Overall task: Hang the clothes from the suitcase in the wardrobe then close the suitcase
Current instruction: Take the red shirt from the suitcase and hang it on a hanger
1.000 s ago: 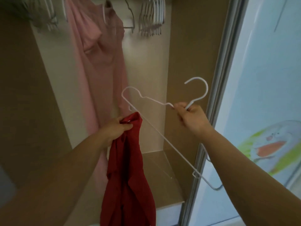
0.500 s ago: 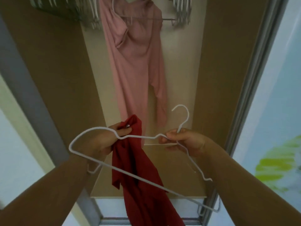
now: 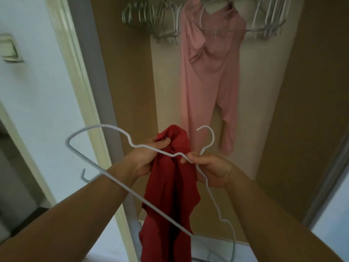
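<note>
My left hand point(image 3: 145, 157) grips the bunched top of a red garment point(image 3: 170, 195), which hangs down between my forearms. My right hand point(image 3: 209, 169) pinches a white wire hanger point(image 3: 98, 127) at its neck, just below the hook. The hanger lies tilted across my left wrist, its left shoulder out to the left and its bottom bar crossing in front of the red cloth. A pink garment point(image 3: 211, 72) hangs on a hanger from the rail inside the open wardrobe, above and behind my hands. The suitcase is out of view.
Several empty white hangers point(image 3: 156, 21) crowd the rail on the left of the pink garment, and more hangers point(image 3: 270, 19) on its right. Brown wardrobe side walls point(image 3: 124, 87) flank the opening. A grey door frame point(image 3: 88, 72) and a pale wall stand at the left.
The view has swung left and the wardrobe now sits centre-right. The hanger has turned flat across my left wrist. My hands have come closer together at the red garment's top.
</note>
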A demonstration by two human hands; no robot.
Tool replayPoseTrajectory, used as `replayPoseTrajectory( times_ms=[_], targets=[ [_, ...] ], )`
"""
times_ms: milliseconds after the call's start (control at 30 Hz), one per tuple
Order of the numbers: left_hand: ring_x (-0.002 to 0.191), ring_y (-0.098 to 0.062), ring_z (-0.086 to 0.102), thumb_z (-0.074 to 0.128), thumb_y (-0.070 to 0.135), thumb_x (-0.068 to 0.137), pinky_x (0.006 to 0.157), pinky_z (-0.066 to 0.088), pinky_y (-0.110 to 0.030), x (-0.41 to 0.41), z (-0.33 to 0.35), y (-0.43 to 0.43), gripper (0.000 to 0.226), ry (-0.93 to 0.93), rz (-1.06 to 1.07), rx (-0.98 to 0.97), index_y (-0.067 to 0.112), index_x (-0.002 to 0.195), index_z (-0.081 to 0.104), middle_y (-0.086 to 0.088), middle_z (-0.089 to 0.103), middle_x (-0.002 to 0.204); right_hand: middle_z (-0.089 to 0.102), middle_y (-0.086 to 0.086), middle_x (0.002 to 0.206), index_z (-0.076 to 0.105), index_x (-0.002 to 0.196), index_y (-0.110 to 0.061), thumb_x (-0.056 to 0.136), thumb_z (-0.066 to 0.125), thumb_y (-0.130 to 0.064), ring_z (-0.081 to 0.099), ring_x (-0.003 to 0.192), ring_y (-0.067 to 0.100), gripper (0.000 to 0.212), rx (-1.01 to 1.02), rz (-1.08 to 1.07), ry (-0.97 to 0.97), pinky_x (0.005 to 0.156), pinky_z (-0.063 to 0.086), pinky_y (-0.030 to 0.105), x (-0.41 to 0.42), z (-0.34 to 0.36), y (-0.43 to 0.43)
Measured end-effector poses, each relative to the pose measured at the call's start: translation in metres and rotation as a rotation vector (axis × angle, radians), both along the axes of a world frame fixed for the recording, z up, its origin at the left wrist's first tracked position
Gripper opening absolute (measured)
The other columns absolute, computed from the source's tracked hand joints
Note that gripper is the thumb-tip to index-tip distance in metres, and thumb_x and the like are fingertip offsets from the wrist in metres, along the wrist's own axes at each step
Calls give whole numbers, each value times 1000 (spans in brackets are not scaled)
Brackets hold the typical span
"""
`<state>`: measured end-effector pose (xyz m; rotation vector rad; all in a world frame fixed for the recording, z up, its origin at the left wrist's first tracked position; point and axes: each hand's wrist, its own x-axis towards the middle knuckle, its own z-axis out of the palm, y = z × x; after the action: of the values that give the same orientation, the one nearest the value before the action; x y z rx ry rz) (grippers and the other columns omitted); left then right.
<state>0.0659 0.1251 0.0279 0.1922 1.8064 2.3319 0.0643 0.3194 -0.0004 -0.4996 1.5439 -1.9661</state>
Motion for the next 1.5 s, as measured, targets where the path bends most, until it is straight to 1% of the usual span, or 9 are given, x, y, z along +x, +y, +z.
replayPoseTrajectory(
  times_ms=[300,400,533,700,933,1200,1333,1400,1500],
  targets=[
    [90,-20,68,62,4,85,77,57,-24,3,-5,-31,19,86,96,-185,6,103,68,-8,73,94,71,3,65,75,63,-13,78,58,-21,68,55,12,24,106,-143,-2,55,56,20,-2,29,6],
    [98,-25,68,83,15,66,83,56,-25,7,-6,-56,47,95,50,-348,7,110,67,-11,72,104,70,3,60,74,60,-11,74,59,-17,66,53,11,21,134,-149,32,53,54,19,-5,47,16],
    [82,-17,66,84,20,65,72,50,-18,12,-10,-69,33,180,178,-927,7,90,67,-4,70,87,69,3,58,74,58,-11,90,51,-8,64,51,10,39,320,-97,127,54,54,16,-13,61,26],
    [59,2,54,69,14,83,58,41,-4,14,-16,-66,19,348,275,-1057,20,68,58,10,59,64,69,3,62,74,58,-11,89,53,-7,65,54,10,38,425,-68,184,56,54,16,-19,75,28],
    [81,-24,61,55,31,92,70,43,-32,9,-20,-69,23,538,322,-1355,9,92,63,-8,67,84,71,-11,69,75,59,-24,84,66,-15,61,76,7,28,943,-127,503,80,46,20,-25,79,34],
    [85,-27,62,54,22,92,71,44,-28,-3,-7,-39,20,418,441,-1237,4,91,64,-12,68,88,68,0,82,67,62,-27,83,67,-24,61,85,18,22,1014,-475,811,76,46,29,-34,69,21],
    [71,-11,63,56,31,92,68,52,-21,8,11,-26,27,122,5,-676,10,103,68,-2,69,85,68,-7,83,70,64,-29,84,67,-23,61,89,13,21,800,-516,691,86,46,28,-31,66,24],
    [67,-6,59,55,40,90,70,49,-27,4,15,-25,29,236,90,-669,16,97,70,6,66,76,69,-7,84,72,70,-23,85,66,-19,61,90,10,17,670,-500,612,87,44,23,-28,63,27],
    [97,-8,58,57,44,86,92,41,-25,-9,15,-28,39,754,316,-1149,21,116,65,5,64,102,70,-4,82,73,73,-18,85,66,-15,60,85,10,14,569,-495,584,84,44,22,-27,61,27]
  ],
)
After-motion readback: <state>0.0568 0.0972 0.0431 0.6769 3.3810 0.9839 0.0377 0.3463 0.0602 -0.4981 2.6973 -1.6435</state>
